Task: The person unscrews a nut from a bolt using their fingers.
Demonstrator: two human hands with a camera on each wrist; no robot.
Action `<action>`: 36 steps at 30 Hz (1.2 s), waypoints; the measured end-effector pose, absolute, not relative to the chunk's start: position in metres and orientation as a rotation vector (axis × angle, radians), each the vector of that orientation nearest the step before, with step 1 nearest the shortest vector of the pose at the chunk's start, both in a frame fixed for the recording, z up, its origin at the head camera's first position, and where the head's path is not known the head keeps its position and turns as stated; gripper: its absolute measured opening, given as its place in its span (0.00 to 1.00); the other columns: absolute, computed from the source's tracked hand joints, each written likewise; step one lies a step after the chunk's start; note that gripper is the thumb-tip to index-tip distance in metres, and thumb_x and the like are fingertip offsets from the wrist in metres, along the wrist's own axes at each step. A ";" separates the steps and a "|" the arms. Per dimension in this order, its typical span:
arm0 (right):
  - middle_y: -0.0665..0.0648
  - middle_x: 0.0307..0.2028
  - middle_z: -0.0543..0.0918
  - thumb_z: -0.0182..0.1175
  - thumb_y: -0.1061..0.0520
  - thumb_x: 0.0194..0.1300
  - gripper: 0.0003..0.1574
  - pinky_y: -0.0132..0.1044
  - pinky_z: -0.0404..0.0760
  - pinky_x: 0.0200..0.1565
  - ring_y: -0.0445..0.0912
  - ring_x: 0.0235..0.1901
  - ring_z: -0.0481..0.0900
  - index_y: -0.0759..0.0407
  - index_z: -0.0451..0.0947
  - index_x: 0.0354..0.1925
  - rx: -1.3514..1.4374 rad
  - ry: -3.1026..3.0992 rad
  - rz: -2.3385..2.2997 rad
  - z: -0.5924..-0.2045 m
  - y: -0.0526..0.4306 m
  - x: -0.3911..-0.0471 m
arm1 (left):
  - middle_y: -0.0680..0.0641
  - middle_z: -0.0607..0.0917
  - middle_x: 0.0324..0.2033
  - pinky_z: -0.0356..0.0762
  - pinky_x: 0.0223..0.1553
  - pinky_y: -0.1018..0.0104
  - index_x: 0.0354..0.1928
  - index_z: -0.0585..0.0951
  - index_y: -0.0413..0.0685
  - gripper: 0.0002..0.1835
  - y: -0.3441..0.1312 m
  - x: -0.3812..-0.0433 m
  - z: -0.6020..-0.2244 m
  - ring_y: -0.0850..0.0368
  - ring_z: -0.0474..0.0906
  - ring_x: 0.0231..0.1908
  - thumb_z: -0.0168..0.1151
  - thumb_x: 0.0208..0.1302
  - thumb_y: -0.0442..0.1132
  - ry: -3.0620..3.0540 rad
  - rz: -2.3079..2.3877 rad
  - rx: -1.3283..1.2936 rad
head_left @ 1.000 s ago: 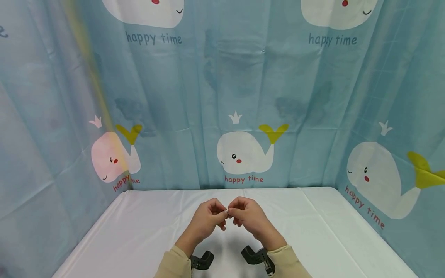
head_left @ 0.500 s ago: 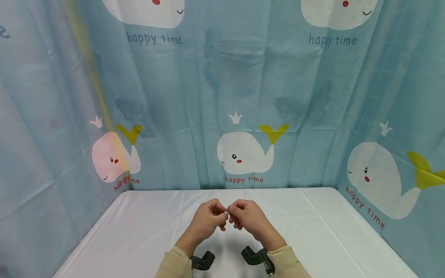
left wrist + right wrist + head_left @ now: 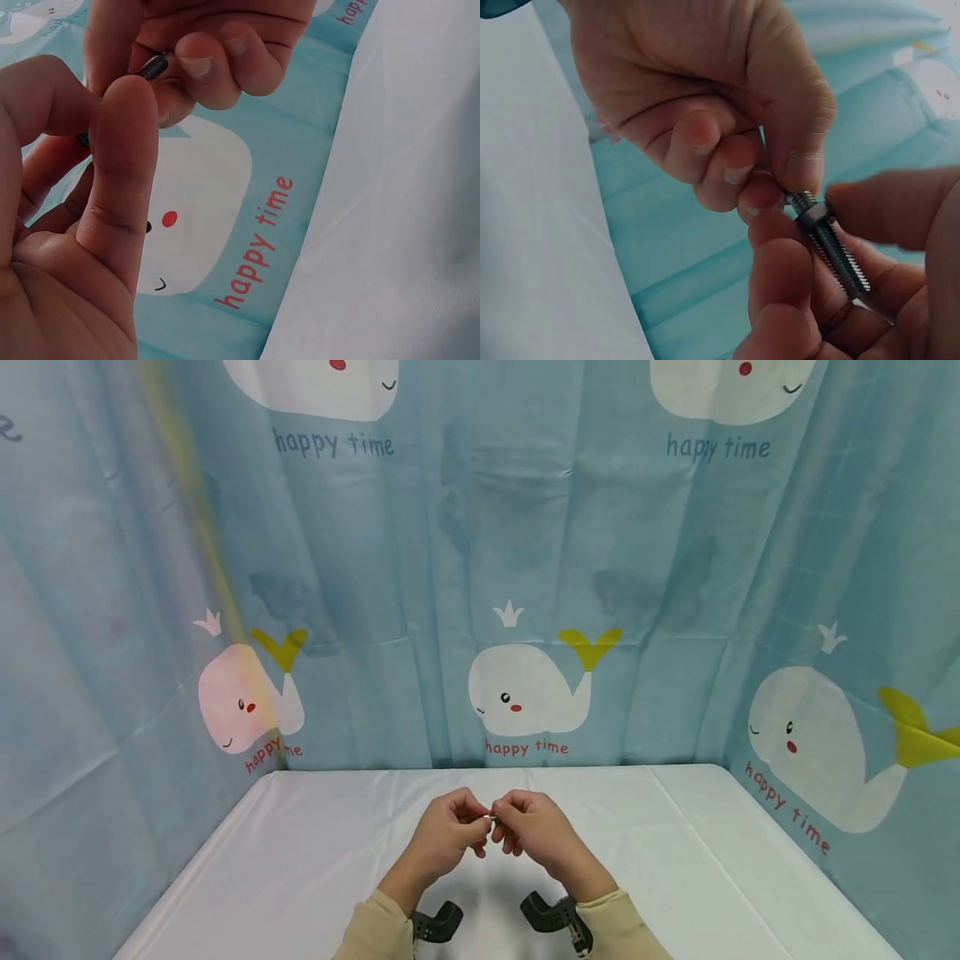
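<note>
Change: vs 1.0 s ago, right hand [image 3: 542, 831] sits slightly lower; left hand [image 3: 447, 832] about the same. Metal between the fingertips reads brighter than 0.5 s ago.
Hardware count: 1 threaded rod [image 3: 842, 262], 1 nut [image 3: 819, 214] on it, nearer the left-hand end.
Left grip: thumb and finger clamped on the rod's end.
Right grip: thumb and finger pinching the nut, long threaded part among its fingers.
Rod position: tilted, between both hands, above white table [image 3: 315, 860].
Wrist cameras [image 3: 442, 922]: 2.
Curtain [image 3: 375, 693] whales: 5, top 2 cropped.
</note>
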State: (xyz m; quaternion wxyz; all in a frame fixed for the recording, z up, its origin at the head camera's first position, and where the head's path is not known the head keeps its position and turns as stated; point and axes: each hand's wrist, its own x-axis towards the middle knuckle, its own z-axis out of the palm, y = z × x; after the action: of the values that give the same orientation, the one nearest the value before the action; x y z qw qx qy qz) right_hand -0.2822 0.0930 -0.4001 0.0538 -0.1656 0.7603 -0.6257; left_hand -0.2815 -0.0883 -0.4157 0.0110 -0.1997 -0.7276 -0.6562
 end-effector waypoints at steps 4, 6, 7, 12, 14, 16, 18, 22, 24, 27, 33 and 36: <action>0.58 0.32 0.82 0.63 0.54 0.68 0.11 0.36 0.77 0.24 0.49 0.23 0.78 0.61 0.81 0.41 -0.498 2.324 -1.906 -0.398 0.094 -0.282 | 0.40 0.81 0.27 0.85 0.28 0.54 0.32 0.79 0.47 0.06 -0.090 -0.280 -0.415 0.50 0.79 0.22 0.63 0.63 0.29 -2.280 -2.034 -0.624; 0.58 0.33 0.82 0.62 0.53 0.68 0.12 0.36 0.77 0.24 0.49 0.24 0.78 0.61 0.81 0.42 -0.480 2.321 -1.901 -0.398 0.095 -0.282 | 0.40 0.81 0.26 0.85 0.28 0.54 0.32 0.79 0.46 0.05 -0.090 -0.280 -0.415 0.50 0.79 0.22 0.64 0.63 0.30 -2.281 -2.029 -0.624; 0.58 0.32 0.82 0.62 0.51 0.69 0.13 0.36 0.77 0.24 0.48 0.23 0.77 0.61 0.81 0.42 -0.473 2.317 -1.900 -0.399 0.095 -0.282 | 0.40 0.81 0.26 0.85 0.28 0.55 0.32 0.79 0.46 0.05 -0.090 -0.279 -0.415 0.50 0.79 0.22 0.64 0.64 0.30 -2.283 -2.025 -0.622; 0.58 0.24 0.82 0.57 0.48 0.74 0.18 0.33 0.73 0.21 0.45 0.18 0.73 0.61 0.82 0.36 -0.452 2.335 -1.884 -0.402 0.095 -0.284 | 0.41 0.81 0.26 0.84 0.27 0.56 0.32 0.79 0.46 0.06 -0.089 -0.278 -0.413 0.51 0.79 0.22 0.64 0.63 0.28 -2.257 -2.049 -0.624; 0.58 0.25 0.82 0.58 0.50 0.73 0.16 0.33 0.73 0.21 0.45 0.18 0.72 0.61 0.82 0.36 -0.459 2.336 -1.885 -0.401 0.095 -0.284 | 0.40 0.81 0.26 0.84 0.27 0.56 0.32 0.79 0.47 0.06 -0.089 -0.277 -0.413 0.50 0.79 0.22 0.64 0.62 0.28 -2.254 -2.057 -0.623; 0.58 0.28 0.82 0.60 0.52 0.71 0.12 0.34 0.73 0.21 0.45 0.20 0.73 0.61 0.82 0.37 -0.466 2.330 -1.890 -0.401 0.095 -0.284 | 0.40 0.81 0.26 0.84 0.27 0.56 0.32 0.79 0.47 0.06 -0.088 -0.277 -0.412 0.50 0.79 0.22 0.63 0.62 0.27 -2.250 -2.065 -0.624; 0.58 0.31 0.82 0.62 0.54 0.68 0.10 0.34 0.74 0.22 0.46 0.22 0.74 0.61 0.81 0.40 -0.475 2.320 -1.898 -0.399 0.096 -0.284 | 0.41 0.81 0.26 0.85 0.28 0.56 0.32 0.79 0.46 0.06 -0.088 -0.277 -0.412 0.50 0.79 0.22 0.63 0.62 0.28 -2.260 -2.058 -0.616; 0.58 0.34 0.82 0.63 0.52 0.68 0.13 0.35 0.75 0.23 0.47 0.23 0.75 0.61 0.80 0.43 -0.465 2.298 -1.895 -0.399 0.096 -0.284 | 0.43 0.81 0.26 0.85 0.28 0.56 0.34 0.79 0.40 0.03 -0.089 -0.277 -0.413 0.51 0.79 0.23 0.64 0.63 0.29 -2.260 -2.059 -0.602; 0.58 0.31 0.83 0.60 0.49 0.71 0.15 0.34 0.74 0.21 0.46 0.21 0.74 0.61 0.81 0.42 -0.454 2.300 -1.888 -0.400 0.096 -0.283 | 0.43 0.81 0.27 0.85 0.28 0.57 0.35 0.79 0.39 0.03 -0.089 -0.277 -0.413 0.51 0.79 0.23 0.64 0.63 0.29 -2.255 -2.068 -0.601; 0.59 0.26 0.83 0.56 0.45 0.74 0.21 0.34 0.73 0.20 0.45 0.19 0.72 0.61 0.81 0.38 -0.452 2.320 -1.884 -0.400 0.095 -0.283 | 0.43 0.81 0.27 0.85 0.28 0.56 0.35 0.79 0.38 0.03 -0.089 -0.277 -0.412 0.51 0.79 0.23 0.64 0.63 0.28 -2.245 -2.079 -0.607; 0.59 0.25 0.83 0.56 0.47 0.75 0.20 0.34 0.73 0.20 0.45 0.19 0.73 0.61 0.81 0.36 -0.460 2.311 -1.901 -0.400 0.095 -0.283 | 0.41 0.81 0.27 0.84 0.28 0.56 0.33 0.79 0.44 0.05 -0.088 -0.276 -0.410 0.49 0.79 0.23 0.64 0.62 0.28 -2.255 -2.062 -0.610; 0.59 0.28 0.83 0.59 0.50 0.72 0.15 0.34 0.74 0.22 0.46 0.21 0.74 0.61 0.82 0.37 -0.460 2.304 -1.905 -0.400 0.095 -0.284 | 0.40 0.81 0.28 0.85 0.28 0.56 0.32 0.79 0.45 0.05 -0.088 -0.276 -0.411 0.50 0.79 0.23 0.64 0.62 0.28 -2.261 -2.059 -0.608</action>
State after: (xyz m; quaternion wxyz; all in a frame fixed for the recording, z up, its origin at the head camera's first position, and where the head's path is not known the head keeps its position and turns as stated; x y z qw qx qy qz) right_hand -0.2836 0.0951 -0.3998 0.0584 -0.1517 0.7605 -0.6286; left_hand -0.2761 -0.0882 -0.4106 0.0117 -0.1950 -0.7252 -0.6603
